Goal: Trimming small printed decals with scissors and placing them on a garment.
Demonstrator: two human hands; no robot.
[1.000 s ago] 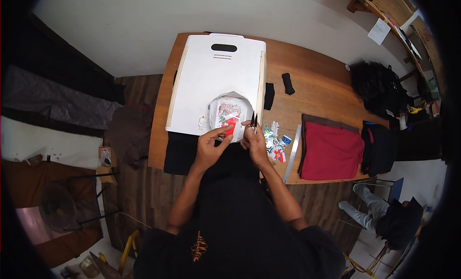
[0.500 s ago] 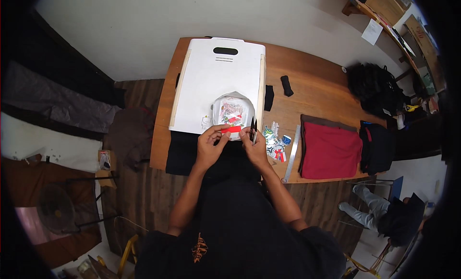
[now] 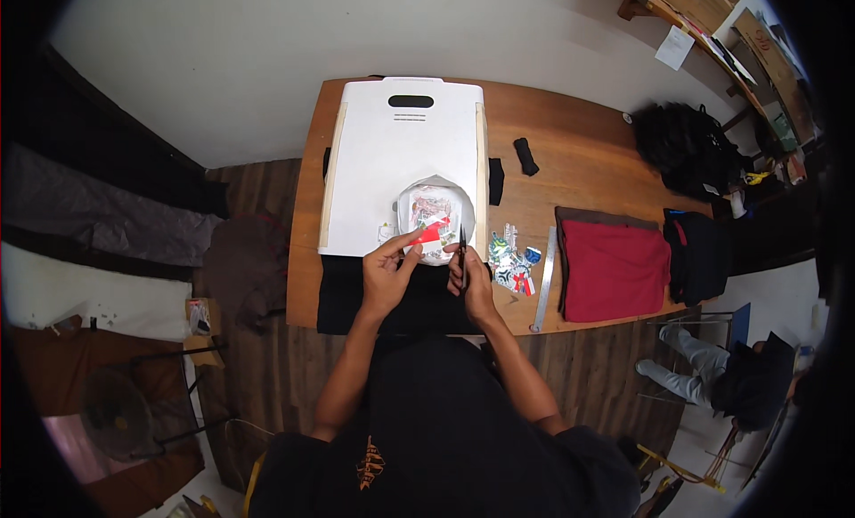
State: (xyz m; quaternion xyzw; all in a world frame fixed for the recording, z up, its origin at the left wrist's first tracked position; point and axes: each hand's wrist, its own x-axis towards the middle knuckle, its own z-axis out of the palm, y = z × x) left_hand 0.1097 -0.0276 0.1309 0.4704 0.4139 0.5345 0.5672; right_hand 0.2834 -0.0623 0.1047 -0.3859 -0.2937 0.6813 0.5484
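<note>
My left hand [image 3: 385, 276] pinches a small red-and-white strip [image 3: 427, 236] between thumb and fingertips. It is held over the near side of a round white container [image 3: 466, 208], inside which lie small printed pieces, some red. Close by on the right, my right hand [image 3: 476, 291] is closed around small dark scissors [image 3: 463, 242], blades pointing away from me. A small gap separates the scissors from the strip. Beneath the container is a white board [image 3: 378, 162] with a dark handle slot, and black cloth [image 3: 343, 295] lies at its near edge.
Colourful printed scraps [image 3: 510, 270] lie right of my right hand, beside a metal ruler [image 3: 544, 277]. Farther right are folded red cloth [image 3: 614, 264] and dark cloth [image 3: 695, 255]. A black bundle [image 3: 525, 156] rests on the wooden table [image 3: 570, 135]. Another person [image 3: 748, 380] is at the lower right.
My right hand has let go of the strip and drawn slightly away. The scissors in it have turned. My left hand keeps the strip, whose white part now shows.
</note>
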